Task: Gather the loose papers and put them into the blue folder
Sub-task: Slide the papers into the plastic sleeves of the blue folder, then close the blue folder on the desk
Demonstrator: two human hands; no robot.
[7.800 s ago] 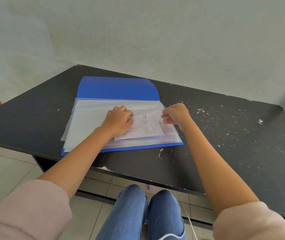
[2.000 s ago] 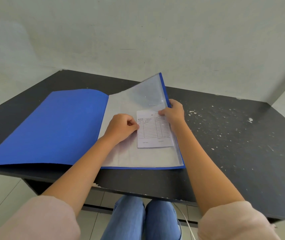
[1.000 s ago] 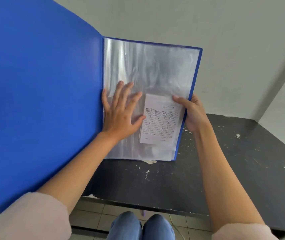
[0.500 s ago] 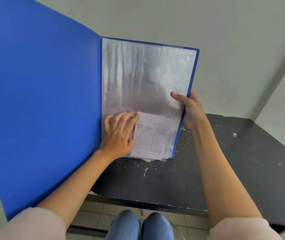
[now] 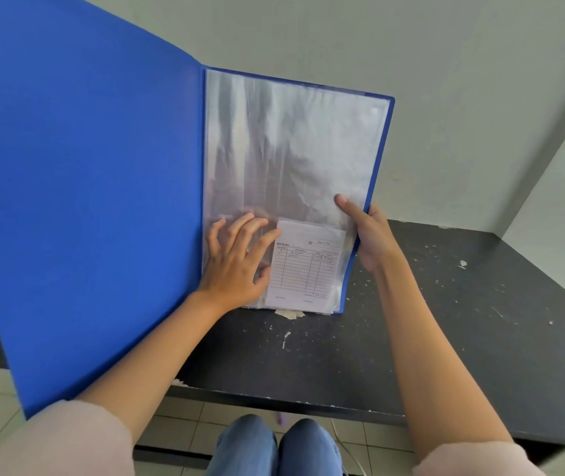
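The blue folder [image 5: 85, 187] stands upright and open on the black table, its lower edge resting on the tabletop. Its clear plastic sleeves [image 5: 291, 149] face me on the right half. A small white ruled receipt paper [image 5: 305, 269] sits at the bottom of the front sleeve. My left hand [image 5: 236, 266] lies flat with fingers spread against the sleeve, just left of the paper and touching its edge. My right hand [image 5: 367, 235] grips the folder's right edge, thumb across the front of the sleeve.
The black table [image 5: 446, 321] is scratched and flecked with white paint chips, with a torn scrap [image 5: 289, 314] under the folder. Grey walls close in behind and at the right. My knees in blue jeans [image 5: 274, 448] show below the table's front edge.
The folder was lifted from flat on the table to standing upright. In the last second the paper slid down to the sleeve's bottom, and my left hand moved down with it.
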